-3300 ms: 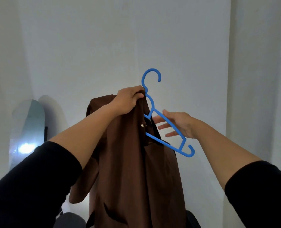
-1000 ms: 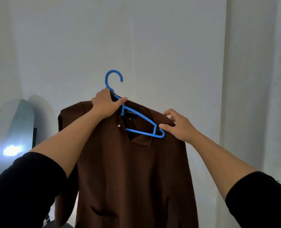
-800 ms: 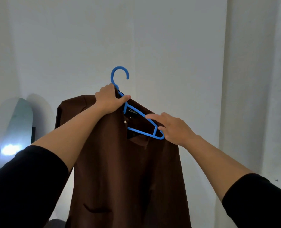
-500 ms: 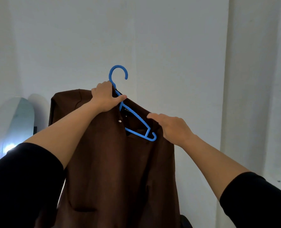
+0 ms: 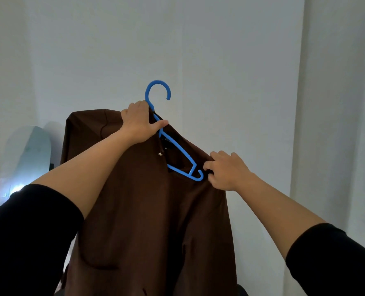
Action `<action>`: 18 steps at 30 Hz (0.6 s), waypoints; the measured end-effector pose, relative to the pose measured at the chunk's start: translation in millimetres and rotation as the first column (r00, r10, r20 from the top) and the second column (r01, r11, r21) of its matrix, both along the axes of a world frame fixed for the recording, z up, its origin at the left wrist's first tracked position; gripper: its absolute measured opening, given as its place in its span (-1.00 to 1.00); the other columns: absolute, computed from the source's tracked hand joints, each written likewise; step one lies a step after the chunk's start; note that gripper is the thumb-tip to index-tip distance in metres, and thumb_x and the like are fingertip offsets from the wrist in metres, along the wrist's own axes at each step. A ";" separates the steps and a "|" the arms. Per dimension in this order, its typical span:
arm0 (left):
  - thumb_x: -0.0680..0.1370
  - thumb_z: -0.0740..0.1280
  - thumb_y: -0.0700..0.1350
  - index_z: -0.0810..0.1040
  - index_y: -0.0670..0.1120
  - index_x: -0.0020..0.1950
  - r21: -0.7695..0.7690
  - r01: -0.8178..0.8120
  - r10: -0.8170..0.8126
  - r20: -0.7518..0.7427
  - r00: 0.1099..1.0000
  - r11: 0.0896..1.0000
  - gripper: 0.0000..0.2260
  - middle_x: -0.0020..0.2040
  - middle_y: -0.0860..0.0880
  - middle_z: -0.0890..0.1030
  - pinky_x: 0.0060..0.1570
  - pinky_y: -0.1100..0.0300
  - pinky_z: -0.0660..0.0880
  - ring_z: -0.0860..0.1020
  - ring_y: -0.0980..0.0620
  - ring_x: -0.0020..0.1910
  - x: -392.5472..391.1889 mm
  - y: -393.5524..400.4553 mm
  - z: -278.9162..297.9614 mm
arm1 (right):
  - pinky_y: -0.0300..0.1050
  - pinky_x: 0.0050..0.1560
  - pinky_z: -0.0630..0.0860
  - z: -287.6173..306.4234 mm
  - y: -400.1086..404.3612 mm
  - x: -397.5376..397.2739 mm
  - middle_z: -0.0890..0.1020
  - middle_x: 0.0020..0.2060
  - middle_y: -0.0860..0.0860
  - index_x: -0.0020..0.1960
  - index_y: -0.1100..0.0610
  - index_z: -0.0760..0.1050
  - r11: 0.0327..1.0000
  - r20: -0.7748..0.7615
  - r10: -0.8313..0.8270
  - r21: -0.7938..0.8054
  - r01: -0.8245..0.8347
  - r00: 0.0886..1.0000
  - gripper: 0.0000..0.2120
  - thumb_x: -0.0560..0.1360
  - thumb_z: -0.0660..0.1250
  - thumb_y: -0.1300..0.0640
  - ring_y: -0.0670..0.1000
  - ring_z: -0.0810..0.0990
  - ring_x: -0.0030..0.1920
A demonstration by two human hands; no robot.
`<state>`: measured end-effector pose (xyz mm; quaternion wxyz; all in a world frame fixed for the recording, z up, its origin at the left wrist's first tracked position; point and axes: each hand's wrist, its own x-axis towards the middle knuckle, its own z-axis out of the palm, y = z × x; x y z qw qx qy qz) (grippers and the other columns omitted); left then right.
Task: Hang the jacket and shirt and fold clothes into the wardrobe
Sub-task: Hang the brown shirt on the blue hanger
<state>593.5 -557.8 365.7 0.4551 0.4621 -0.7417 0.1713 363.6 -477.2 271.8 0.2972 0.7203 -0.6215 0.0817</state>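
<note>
A brown jacket (image 5: pixel 156 221) hangs in front of me, held up high on a blue plastic hanger (image 5: pixel 178 150). My left hand (image 5: pixel 140 122) grips the hanger's neck just under the hook, together with the jacket's collar. My right hand (image 5: pixel 226 170) pinches the jacket's right shoulder fabric beside the hanger's right end, which pokes out of the neck opening. The hanger's left arm is hidden inside the jacket. The hook points up, free of any rail.
A white wall (image 5: pixel 220 60) fills the background, with a vertical corner edge (image 5: pixel 299 103) at the right. An arched mirror (image 5: pixel 23 163) leans against the wall at the lower left. No wardrobe or rail is in view.
My right hand has gone from lying flat over the hanger's right end to pinching the shoulder fabric beside it. The jacket's right shoulder now sits further out. My left hand keeps its grip.
</note>
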 end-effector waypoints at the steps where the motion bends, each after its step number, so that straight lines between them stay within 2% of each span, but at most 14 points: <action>1: 0.44 0.33 0.24 0.38 -0.13 0.00 0.008 0.004 -0.004 -0.015 1.000 1.000 -0.54 -0.11 -0.07 0.43 0.03 0.01 0.33 0.40 -0.05 -0.08 0.3 1.0 0.9 | 0.00 0.19 0.30 -0.7 0.5 0.0 0.42 0.22 0.02 0.36 -0.05 0.36 0.999 -0.005 -0.002 0.038 0.002 1.000 -0.60 0.54 0.15 -0.09 0.06 0.37 0.25; 3: 0.43 0.34 0.24 0.39 -0.14 0.01 0.026 0.005 -0.004 -0.036 0.999 1.000 -0.53 -0.11 -0.07 0.44 0.03 -0.01 0.35 0.41 -0.06 -0.08 1.5 2.1 1.2 | -0.01 0.20 0.29 -1.3 1.2 -2.0 0.43 0.19 -0.01 0.36 -0.06 0.37 0.995 0.004 0.013 0.094 -0.014 1.000 -0.51 0.49 0.23 -0.21 0.04 0.37 0.23; 5: 0.44 0.33 0.24 0.37 -0.13 -0.02 0.056 0.008 -0.005 -0.053 0.999 0.998 -0.55 -0.12 -0.07 0.45 0.01 -0.01 0.35 0.42 -0.06 -0.09 3.8 2.6 -0.1 | -0.09 0.11 0.29 -1.5 2.1 -5.0 0.46 0.09 -0.02 0.29 -0.04 0.43 0.993 0.030 0.071 0.087 -0.074 0.997 -0.53 0.46 0.27 -0.23 0.01 0.39 0.15; 7: 0.44 0.33 0.24 0.36 -0.12 -0.04 0.081 0.019 -0.013 -0.077 0.997 0.997 -0.56 -0.13 -0.06 0.45 0.00 -0.02 0.37 0.43 -0.06 -0.09 6.0 2.6 -2.0 | -0.16 -0.01 0.25 -0.7 3.8 -7.6 0.47 -0.04 -0.04 0.13 0.01 0.52 0.987 0.052 0.156 0.027 -0.158 0.986 -0.62 0.48 0.25 -0.23 -0.03 0.38 0.03; 10: 0.44 0.33 0.23 0.35 -0.12 -0.03 0.107 0.028 -0.014 -0.130 0.991 0.994 -0.56 -0.11 -0.06 0.44 0.04 -0.05 0.39 0.43 -0.06 -0.08 5.9 3.3 -5.7 | -0.19 -0.08 0.20 0.8 6.4 -8.6 0.42 -0.17 -0.08 -0.06 0.08 0.56 0.973 0.084 0.227 -0.048 -0.224 0.970 -0.63 0.51 0.21 -0.21 -0.07 0.31 -0.09; 12: 0.44 0.34 0.23 0.36 -0.13 -0.03 0.096 0.011 0.004 -0.155 0.988 0.995 -0.56 -0.10 -0.06 0.43 0.04 -0.04 0.39 0.44 -0.07 -0.05 3.9 3.7 -8.4 | -0.19 -0.07 0.23 2.2 8.0 -7.7 0.41 -0.18 -0.08 -0.09 0.09 0.58 0.968 0.114 0.249 -0.057 -0.244 0.962 -0.64 0.49 0.25 -0.20 -0.08 0.31 -0.09; 15: 0.44 0.35 0.22 0.40 -0.16 0.02 0.053 -0.004 0.014 -0.185 0.983 0.999 -0.54 -0.08 -0.05 0.41 0.06 -0.04 0.38 0.44 -0.10 0.00 1.2 4.3 -9.9 | -0.16 -0.01 0.34 5.3 11.3 -10.0 0.44 -0.13 -0.04 -0.04 0.08 0.57 0.967 0.258 0.252 -0.023 -0.255 0.933 -0.71 0.47 0.32 -0.15 -0.06 0.36 -0.07; 18: 0.44 0.35 0.22 0.41 -0.16 0.03 0.051 0.035 -0.024 -0.204 0.979 0.998 -0.53 -0.07 -0.05 0.43 0.07 -0.03 0.37 0.44 -0.09 0.01 -2.5 3.3 -9.5 | -0.09 0.08 0.38 11.2 12.8 -11.6 0.45 -0.09 -0.02 -0.12 0.00 0.55 0.957 0.296 0.207 0.139 -0.256 0.933 -0.83 0.48 0.34 -0.10 -0.02 0.41 -0.01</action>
